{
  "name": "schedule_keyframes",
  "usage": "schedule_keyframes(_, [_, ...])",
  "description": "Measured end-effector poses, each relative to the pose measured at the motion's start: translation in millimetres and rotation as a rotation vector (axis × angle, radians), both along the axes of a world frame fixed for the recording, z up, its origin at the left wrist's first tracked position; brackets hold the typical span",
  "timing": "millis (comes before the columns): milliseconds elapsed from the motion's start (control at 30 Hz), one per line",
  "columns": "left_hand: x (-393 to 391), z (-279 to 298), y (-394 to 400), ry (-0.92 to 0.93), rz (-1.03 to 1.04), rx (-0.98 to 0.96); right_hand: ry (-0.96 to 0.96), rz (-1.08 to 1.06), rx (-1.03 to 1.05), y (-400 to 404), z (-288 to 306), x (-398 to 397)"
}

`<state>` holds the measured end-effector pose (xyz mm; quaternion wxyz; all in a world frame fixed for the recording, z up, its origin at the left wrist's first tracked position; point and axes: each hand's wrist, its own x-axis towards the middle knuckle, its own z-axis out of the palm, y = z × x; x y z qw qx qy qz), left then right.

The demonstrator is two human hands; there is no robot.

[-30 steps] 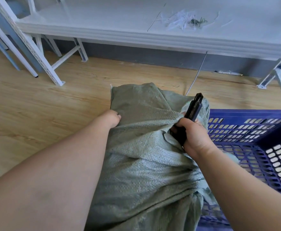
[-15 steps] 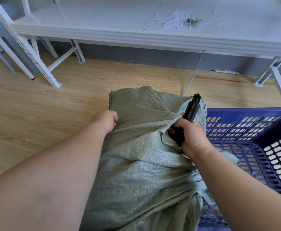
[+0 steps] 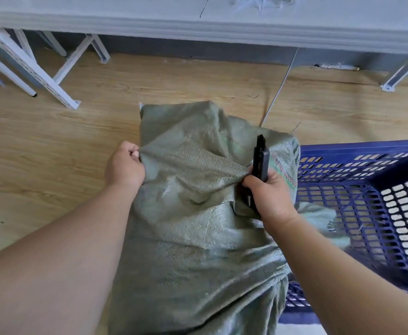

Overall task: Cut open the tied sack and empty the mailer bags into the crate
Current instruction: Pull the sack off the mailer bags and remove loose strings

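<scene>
Across the middle of the frame the green woven sack (image 3: 198,213) lies half over the blue crate (image 3: 357,197) at right. The left hand (image 3: 124,166) grips its fabric edge; the right hand (image 3: 269,193) clutches fabric and an upright black cutter (image 3: 260,160).

Left hand (image 3: 124,167) and right hand (image 3: 269,197) both clenched.

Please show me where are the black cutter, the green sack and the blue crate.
black cutter (image 3: 261,158), head view, on its upper body above the right hand (image 3: 269,197).
green sack (image 3: 193,221), head view, on its middle fabric.
blue crate (image 3: 357,149), head view, on its far rim.
</scene>
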<state>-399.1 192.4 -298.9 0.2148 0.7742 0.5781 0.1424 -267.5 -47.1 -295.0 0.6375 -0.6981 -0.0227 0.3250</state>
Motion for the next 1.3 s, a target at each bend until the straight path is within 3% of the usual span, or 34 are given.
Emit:
schedule_keyframes(133, [-9.3, 50.5, -18.7, -0.116, 0.057, 0.059, -0.103, 0.097, -0.245, -8.9, 30.0, -5.0])
schedule_keyframes(300, [-10.8, 138.4, -39.0, -0.164, -0.012, 0.056, -0.184, 0.319, -0.492, -30.5, 89.8, -5.6])
schedule_keyframes(600, [-11.5, 267.9, -111.5, -0.086, -0.219, -0.047, -0.351, 0.325, -0.454, -50.9, 228.7, -14.6])
schedule_keyframes(733, [-16.4, 305.9, -140.8, -0.051, -0.283, -0.075, -0.385, 0.289, -0.417, -51.9, 297.0, -2.1])
schedule_keyframes(933, [-23.4, 348.8, -186.5, -0.029, -0.35, -0.114, -0.463, 0.399, -0.413, -23.7, 384.4, 35.4])
schedule_keyframes(1067, [-24.8, 364.9, -211.1, -0.012, -0.44, -0.104, -0.515, 0.565, -0.413, 10.4, 419.3, 33.9])
schedule_keyframes(1300, [-30.2, 382.4, -213.4, 0.034, -0.549, -0.117, -0.401, 0.602, -0.345, 53.8, 440.0, 22.7])
